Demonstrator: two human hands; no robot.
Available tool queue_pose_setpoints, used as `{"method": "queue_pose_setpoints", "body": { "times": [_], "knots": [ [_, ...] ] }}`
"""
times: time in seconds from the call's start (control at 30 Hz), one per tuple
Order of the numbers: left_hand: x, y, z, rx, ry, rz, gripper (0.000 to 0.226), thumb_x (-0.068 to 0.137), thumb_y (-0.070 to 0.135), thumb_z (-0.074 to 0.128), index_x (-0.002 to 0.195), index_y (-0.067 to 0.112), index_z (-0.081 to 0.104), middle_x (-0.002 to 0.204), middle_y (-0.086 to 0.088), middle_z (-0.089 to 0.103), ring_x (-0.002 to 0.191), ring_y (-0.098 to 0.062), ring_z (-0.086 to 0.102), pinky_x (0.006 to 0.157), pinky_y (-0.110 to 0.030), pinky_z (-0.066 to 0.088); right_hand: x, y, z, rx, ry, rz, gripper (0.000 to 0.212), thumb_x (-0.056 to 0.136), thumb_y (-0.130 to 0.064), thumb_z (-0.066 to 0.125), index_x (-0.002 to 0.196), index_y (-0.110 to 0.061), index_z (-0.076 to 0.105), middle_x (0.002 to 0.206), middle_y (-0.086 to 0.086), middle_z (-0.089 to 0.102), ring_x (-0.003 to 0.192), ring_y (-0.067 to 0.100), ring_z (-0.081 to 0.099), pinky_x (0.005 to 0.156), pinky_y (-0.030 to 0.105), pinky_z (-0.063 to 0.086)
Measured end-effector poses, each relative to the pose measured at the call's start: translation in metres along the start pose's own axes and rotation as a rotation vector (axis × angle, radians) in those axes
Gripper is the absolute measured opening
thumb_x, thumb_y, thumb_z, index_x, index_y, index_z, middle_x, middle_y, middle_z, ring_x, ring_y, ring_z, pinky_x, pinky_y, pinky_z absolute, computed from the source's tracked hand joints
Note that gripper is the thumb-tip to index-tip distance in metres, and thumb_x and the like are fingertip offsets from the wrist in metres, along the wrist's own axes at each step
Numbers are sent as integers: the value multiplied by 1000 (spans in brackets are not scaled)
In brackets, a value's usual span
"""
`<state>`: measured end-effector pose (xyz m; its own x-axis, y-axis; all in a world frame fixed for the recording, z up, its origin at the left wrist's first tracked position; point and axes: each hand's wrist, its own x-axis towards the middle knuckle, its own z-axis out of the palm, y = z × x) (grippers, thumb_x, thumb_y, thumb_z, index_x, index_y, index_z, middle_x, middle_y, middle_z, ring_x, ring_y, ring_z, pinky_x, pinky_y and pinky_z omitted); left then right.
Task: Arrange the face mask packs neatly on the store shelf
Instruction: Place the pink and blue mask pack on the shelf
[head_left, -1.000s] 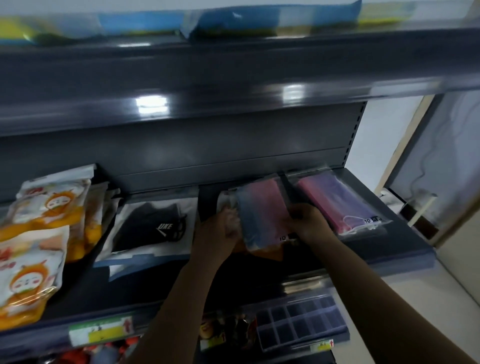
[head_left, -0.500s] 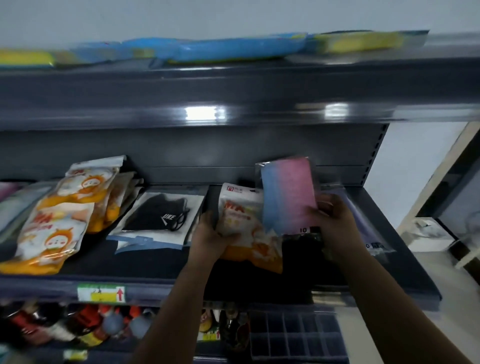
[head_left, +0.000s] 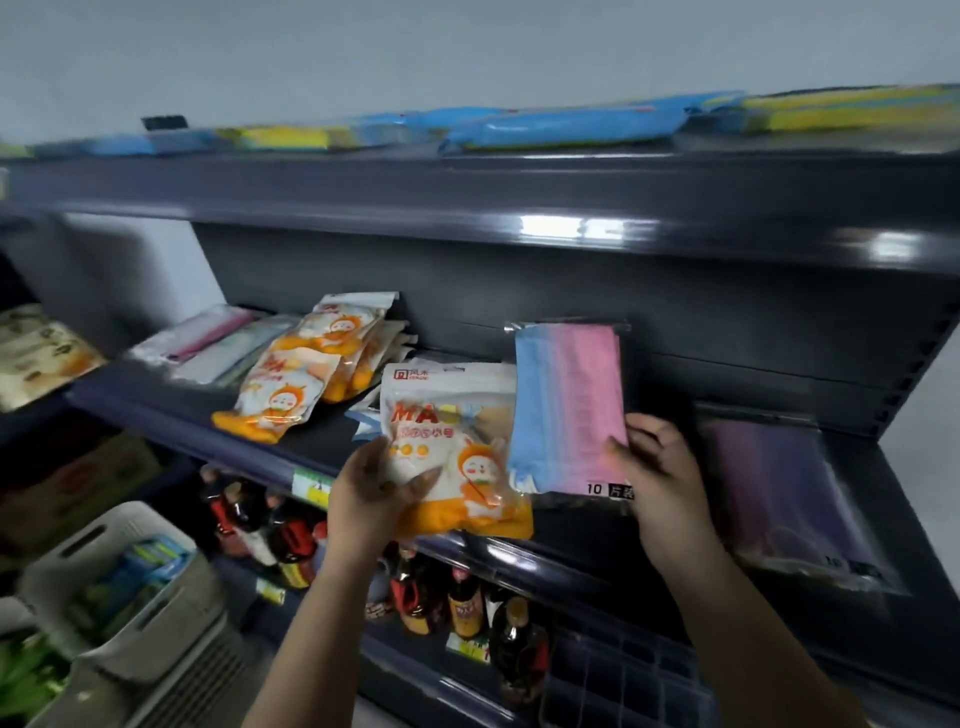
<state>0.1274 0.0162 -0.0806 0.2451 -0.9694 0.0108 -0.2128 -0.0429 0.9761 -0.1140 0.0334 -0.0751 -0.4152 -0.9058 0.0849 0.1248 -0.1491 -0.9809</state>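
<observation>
Orange-white mask pack (head_left: 457, 447), centre of frame, is sitting in left grip (head_left: 371, 499); pink-blue pack (head_left: 569, 410) w/ long axis upright is being pinched by right grip (head_left: 657, 467). Matching orange stack (head_left: 306, 364) is lying upper left, nearer left grip.

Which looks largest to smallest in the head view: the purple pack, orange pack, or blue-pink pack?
1. Purple pack, lying on the shelf.
2-3. Orange pack and blue-pink pack: alike, so unranked.
</observation>
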Motion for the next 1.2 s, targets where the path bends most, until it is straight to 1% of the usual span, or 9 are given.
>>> {"method": "queue_pose_setpoints", "body": {
  "times": [0.2, 0.33, 0.4, 0.6, 0.73, 0.83, 0.9, 0.97, 1.2],
  "knots": [
    [-2, -8, -56, -83, 139, -12, 63, 73, 15, 79, 129, 13, 52, 112, 0, 53, 80, -3, 55, 55, -12, 45, -14, 7, 57, 28, -164, 69, 32, 85, -3, 64, 110, -20, 54, 104, -10, 61, 101, 18, 60, 83, 36, 51],
    [12, -18, -101, -157, 207, -32, 69, 67, 15, 83, 129, 15, 52, 120, -6, 59, 98, -20, 62, 80, -39, 56, -23, 10, 109, 32, -233, 64, 29, 85, -2, 62, 101, -24, 54, 100, -12, 61, 94, 11, 60, 73, 27, 50],
    [20, -20, -128, -157, 238, -41, 69, 67, 16, 84, 129, 17, 52, 123, -7, 59, 104, -24, 62, 86, -44, 55, -27, 12, 139, 61, -257, 64, 29, 85, 1, 62, 103, -20, 54, 100, -9, 62, 91, 6, 60, 71, 21, 47],
    [51, -29, -219, -135, 298, -10, 65, 72, 7, 79, 130, 13, 50, 115, -4, 57, 86, -12, 60, 60, -18, 50, -45, 26, 248, 103, -322, 67, 35, 84, 7, 60, 110, -14, 52, 98, -9, 63, 86, -1, 59, 66, 9, 49],
    [73, -44, -285, -91, 353, -36, 66, 69, 9, 82, 128, 19, 52, 115, -1, 58, 91, -18, 62, 75, -37, 56, -60, 43, 322, 124, -359, 82, 35, 84, 7, 60, 110, -16, 52, 99, -8, 63, 82, -3, 61, 64, 7, 48],
    [91, -58, -328, -104, 395, -54, 64, 70, 8, 81, 126, 20, 53, 100, 8, 59, 82, -11, 61, 71, -35, 55, -70, 55, 372, 142, -380, 101, 33, 85, 8, 58, 102, -19, 52, 96, -9, 61, 81, -4, 59, 60, 3, 46],
    [102, -63, -353, -77, 414, -42, 62, 71, 7, 80, 126, 18, 53, 92, 14, 55, 77, -2, 56, 62, -25, 51, -75, 63, 402, 141, -381, 110, 34, 85, 7, 58, 96, -25, 52, 94, -11, 61, 76, -9, 59, 59, 2, 45],
    [114, -68, -373, -57, 424, -40, 61, 73, 7, 79, 127, 17, 52, 97, 9, 56, 77, 0, 54, 59, -20, 48, -76, 71, 428, 149, -381, 132, 33, 86, 5, 59, 101, -23, 52, 96, -10, 61, 78, -9, 58, 58, 2, 44],
    [176, -87, -413, -60, 450, -63, 65, 70, 11, 81, 128, 20, 52, 113, -1, 58, 94, -19, 61, 78, -34, 52, -52, 85, 499, 96, -378, 142, 56, 86, -2, 62, 135, -18, 41, 94, -17, 56, 84, -7, 54, 69, 14, 41]
  ]
}}
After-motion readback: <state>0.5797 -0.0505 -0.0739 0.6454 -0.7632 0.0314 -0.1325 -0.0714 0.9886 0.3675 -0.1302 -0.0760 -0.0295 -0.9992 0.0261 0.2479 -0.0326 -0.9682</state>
